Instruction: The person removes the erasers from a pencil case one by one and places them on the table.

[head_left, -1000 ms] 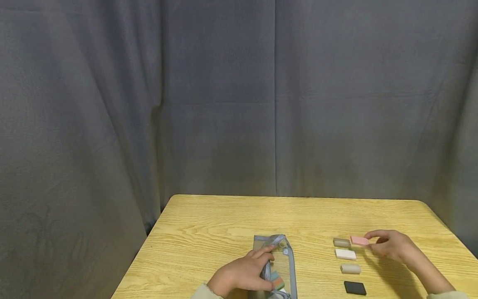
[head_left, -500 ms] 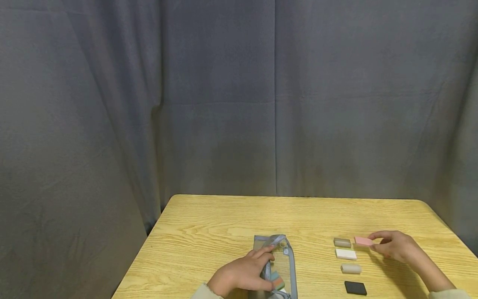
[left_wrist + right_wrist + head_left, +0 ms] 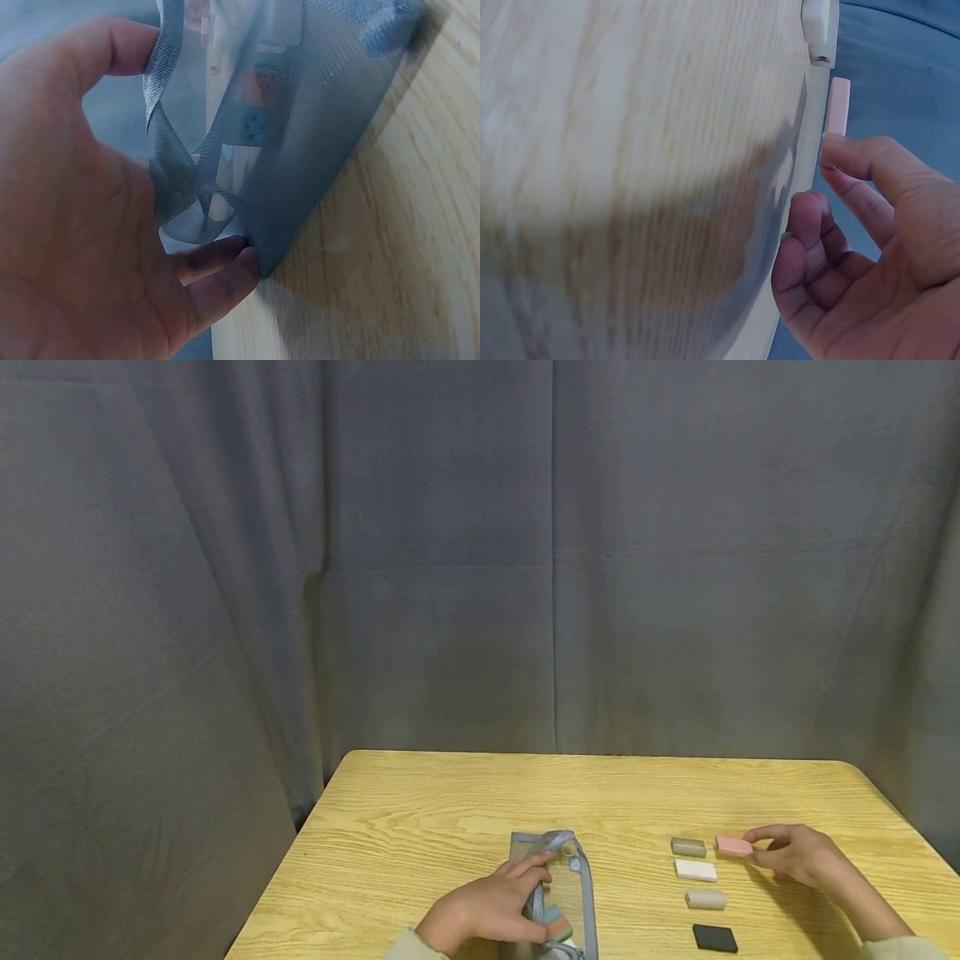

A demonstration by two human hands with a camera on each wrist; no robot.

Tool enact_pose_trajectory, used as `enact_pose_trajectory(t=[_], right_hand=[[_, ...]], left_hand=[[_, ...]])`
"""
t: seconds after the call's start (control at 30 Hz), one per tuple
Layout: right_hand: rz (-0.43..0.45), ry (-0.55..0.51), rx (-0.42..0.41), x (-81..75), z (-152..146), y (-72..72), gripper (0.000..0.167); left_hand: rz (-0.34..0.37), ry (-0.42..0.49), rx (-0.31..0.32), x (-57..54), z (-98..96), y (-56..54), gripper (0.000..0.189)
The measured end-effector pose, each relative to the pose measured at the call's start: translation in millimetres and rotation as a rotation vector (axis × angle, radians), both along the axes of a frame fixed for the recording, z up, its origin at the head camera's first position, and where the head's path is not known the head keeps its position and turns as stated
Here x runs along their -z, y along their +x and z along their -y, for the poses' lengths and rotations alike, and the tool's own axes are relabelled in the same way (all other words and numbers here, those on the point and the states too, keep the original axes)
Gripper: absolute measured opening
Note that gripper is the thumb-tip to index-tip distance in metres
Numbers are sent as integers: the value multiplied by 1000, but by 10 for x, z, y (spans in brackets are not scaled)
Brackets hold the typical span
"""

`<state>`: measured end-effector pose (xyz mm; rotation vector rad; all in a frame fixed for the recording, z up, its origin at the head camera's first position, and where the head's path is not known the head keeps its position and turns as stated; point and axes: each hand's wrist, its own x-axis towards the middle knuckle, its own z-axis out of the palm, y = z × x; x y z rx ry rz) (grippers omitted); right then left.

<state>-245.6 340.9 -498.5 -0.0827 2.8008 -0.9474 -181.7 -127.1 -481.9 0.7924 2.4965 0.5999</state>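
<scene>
My right hand (image 3: 799, 856) pinches one end of a pink rectangular eraser (image 3: 733, 846) between thumb and finger, at the right of the table. In the right wrist view, that eraser (image 3: 839, 105) juts from the fingertips while the other fingers curl below. A blue-grey mesh zip pouch (image 3: 587, 893) lies at the front middle, with my left hand (image 3: 491, 906) across its left side. The left wrist view has the thumb on one edge of the pouch mouth (image 3: 176, 187) and fingers at its lower corner. A striped green and orange block (image 3: 557, 924) shows through the mesh.
Left of the pink eraser, a loose column holds a grey-brown block (image 3: 687, 847), a white block (image 3: 695, 870), a pale beige rounded block (image 3: 706, 900) and a black block (image 3: 715, 937). The wooden table (image 3: 420, 810) meets grey curtains (image 3: 442, 610) behind.
My right hand has shifted slightly right with the pink eraser, widening its gap from the grey-brown block. The left hand and pouch have stayed in place.
</scene>
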Motion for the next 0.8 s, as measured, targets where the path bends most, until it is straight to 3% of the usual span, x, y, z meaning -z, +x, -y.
enact_pose_trajectory(t=[0.8], right_hand=[[45,-1,-26,68,-69,-75,48]], left_hand=[[-3,6,-11,14,10,5,68]])
